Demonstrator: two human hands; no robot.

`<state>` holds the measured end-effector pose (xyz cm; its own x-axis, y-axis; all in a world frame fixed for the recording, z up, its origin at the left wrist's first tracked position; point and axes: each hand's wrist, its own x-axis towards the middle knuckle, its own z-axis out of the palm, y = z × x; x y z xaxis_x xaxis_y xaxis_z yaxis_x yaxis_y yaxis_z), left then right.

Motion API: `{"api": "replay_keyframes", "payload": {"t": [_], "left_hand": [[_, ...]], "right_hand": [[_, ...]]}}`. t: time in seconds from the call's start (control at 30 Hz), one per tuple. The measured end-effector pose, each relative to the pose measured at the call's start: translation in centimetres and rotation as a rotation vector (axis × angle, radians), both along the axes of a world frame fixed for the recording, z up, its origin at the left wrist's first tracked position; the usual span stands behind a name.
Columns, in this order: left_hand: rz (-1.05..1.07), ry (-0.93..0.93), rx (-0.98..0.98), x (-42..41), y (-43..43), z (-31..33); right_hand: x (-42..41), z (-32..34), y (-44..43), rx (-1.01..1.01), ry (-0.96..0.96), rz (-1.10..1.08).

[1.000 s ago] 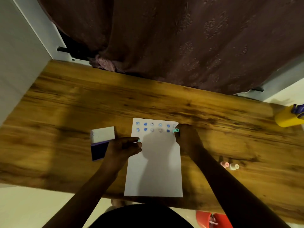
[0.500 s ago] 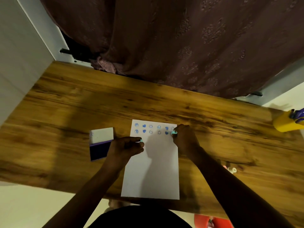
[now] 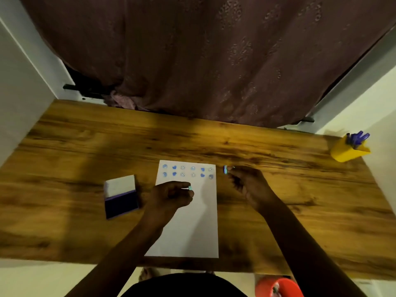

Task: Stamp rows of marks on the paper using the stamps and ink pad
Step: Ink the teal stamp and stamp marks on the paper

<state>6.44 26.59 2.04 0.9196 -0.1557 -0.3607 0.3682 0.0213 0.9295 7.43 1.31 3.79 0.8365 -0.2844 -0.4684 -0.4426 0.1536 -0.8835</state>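
Note:
A white paper lies on the wooden table, with two rows of blue stamp marks along its top edge. My right hand is just off the paper's top right corner, pinching a small teal stamp lifted off the sheet. My left hand rests on the paper's left edge, its fingers closed around another small teal stamp. The open ink pad, with its white lid up and dark pad showing, sits left of the paper.
A yellow cup holding purple pens stands at the table's far right. A dark curtain hangs behind the table. An orange object is below the table's near edge.
My right hand has lifted its stamp off the second row's right end and moved right, off the paper. A new mark shows there. My left hand stays put.

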Motion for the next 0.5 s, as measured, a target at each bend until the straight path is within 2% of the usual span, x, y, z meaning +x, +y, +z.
{"api": "replay_keyframes", "payload": {"t": [0.07, 0.2, 0.37, 0.5], "left_hand": [[-0.048, -0.007, -0.008, -0.3, -1.4, 0.3], [-0.151, -0.043, 0.01, -1.0, -3.7, 0.8], [-0.277, -0.063, 0.013, -2.0, -6.4, 1.7], [-0.351, -0.105, 0.009, -2.5, -7.6, 2.0]], "right_hand": [[-2.7, 0.9, 0.1, 0.087, 0.0, 0.009], [-7.3, 1.7, 0.5, 0.116, -0.009, 0.068], [-10.4, 1.6, 0.1, 0.08, -0.106, 0.089], [-11.3, 1.7, -0.9, 0.01, -0.105, 0.102]]}}
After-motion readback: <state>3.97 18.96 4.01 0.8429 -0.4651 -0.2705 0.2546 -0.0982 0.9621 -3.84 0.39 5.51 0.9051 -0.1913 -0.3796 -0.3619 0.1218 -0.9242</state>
